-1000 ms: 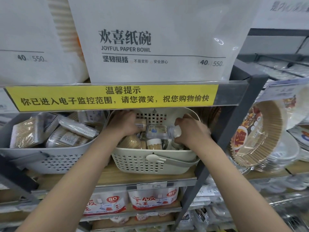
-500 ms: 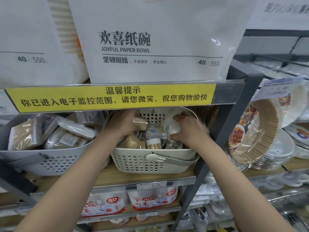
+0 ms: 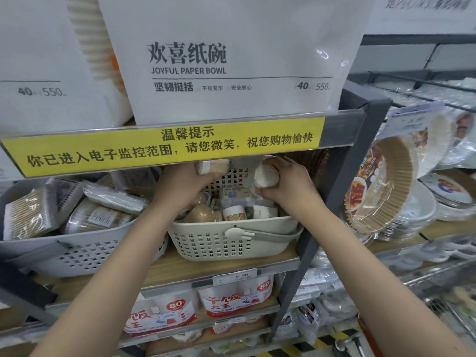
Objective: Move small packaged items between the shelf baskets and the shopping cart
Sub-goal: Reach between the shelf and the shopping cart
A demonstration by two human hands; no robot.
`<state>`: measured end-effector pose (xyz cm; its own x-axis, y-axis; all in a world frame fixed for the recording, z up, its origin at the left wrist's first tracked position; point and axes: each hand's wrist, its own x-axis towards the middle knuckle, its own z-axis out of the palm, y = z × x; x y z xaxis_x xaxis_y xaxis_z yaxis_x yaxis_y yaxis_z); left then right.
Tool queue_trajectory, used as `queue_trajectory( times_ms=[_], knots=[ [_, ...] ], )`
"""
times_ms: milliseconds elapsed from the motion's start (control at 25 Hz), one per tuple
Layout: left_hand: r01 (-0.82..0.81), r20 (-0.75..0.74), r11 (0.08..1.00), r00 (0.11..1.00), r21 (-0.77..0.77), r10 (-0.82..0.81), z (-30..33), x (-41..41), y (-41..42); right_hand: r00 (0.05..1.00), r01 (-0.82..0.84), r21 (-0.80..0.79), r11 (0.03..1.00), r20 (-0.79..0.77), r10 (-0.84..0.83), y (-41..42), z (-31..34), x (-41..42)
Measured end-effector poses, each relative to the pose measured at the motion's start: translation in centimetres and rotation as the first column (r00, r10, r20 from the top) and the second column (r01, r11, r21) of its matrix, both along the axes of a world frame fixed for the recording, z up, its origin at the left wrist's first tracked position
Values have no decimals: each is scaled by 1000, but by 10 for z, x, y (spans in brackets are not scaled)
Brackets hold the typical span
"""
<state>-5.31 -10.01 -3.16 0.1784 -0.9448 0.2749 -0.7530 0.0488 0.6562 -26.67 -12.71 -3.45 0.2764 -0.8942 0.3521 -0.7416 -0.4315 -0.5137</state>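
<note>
Left hand [image 3: 184, 185] grips toothpick tube [image 3: 213, 166], top possibly sign-hidden; right hand [image 3: 286, 186] grips white-capped jar [image 3: 266, 176].

We're in a shop: tiered shelves [image 3: 221, 264] stocked with packaged paper bowls [image 3: 231, 60], price tag [image 3: 235, 276], yellow customer surveillance notice [image 3: 164, 148].

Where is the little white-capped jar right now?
The right hand holds the jar above the cream basket, just under the yellow sign.
</note>
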Motion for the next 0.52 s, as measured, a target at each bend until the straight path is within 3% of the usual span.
queue_trajectory(
  times_ms=[120, 320, 440, 520],
  knots=[
    [-40, -24, 994, 999, -103, 38, 6, -8, 33, 991, -52, -119, 992, 118, 66, 39, 0, -5],
    [113, -240, 952, 953, -286, -185, 7, -37, 96, 946, -36, -253, 967, 304, 115, 113, 2, -23],
    [226, -308, 906, 887, -359, -343, 13, -69, 129, 886, 60, -243, 968, 459, 60, 159, 9, -51],
    [311, -347, 873, 827, -375, -443, 13, -94, 140, 790, 131, -134, 982, 613, -21, 184, 7, -73]
  ],
)
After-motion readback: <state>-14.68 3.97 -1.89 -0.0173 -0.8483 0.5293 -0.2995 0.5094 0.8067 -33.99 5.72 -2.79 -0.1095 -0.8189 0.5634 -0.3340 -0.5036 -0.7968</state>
